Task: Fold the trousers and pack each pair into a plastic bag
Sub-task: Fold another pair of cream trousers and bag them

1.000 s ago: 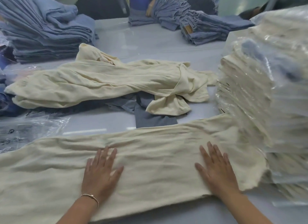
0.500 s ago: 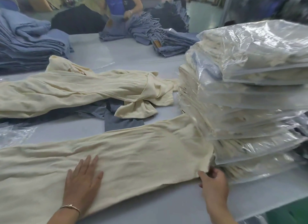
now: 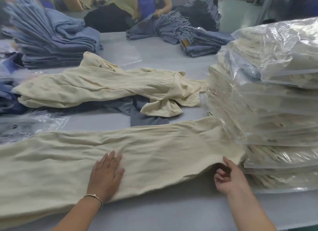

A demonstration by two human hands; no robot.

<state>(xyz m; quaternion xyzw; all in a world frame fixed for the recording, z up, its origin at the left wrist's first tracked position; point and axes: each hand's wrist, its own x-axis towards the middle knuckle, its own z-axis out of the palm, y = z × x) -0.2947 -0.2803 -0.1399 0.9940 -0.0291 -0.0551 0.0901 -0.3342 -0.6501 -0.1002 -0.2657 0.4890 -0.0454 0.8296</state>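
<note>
The cream trousers (image 3: 137,155) lay spread lengthwise across the near part of the grey surface (image 3: 172,211), their right end touching the stack of bagged trousers (image 3: 268,110). The cloth looked soft, limp and light, likely to sag and wrinkle wherever it was unsupported, so a fold would want a hold at the end edge with the middle pinned flat. The left hand (image 3: 106,175) pressed flat on the middle of the fabric, fingers straight. The right hand (image 3: 230,177) had its fingers curled under the lifted near corner by the stack, thumb on top, gripping that edge. Beyond lay a loose heap of more cream trousers (image 3: 103,88) over grey-blue cloth, empty plastic bags (image 3: 31,126) to the left, and stacks of blue folded garments (image 3: 51,43) farther back.
</note>
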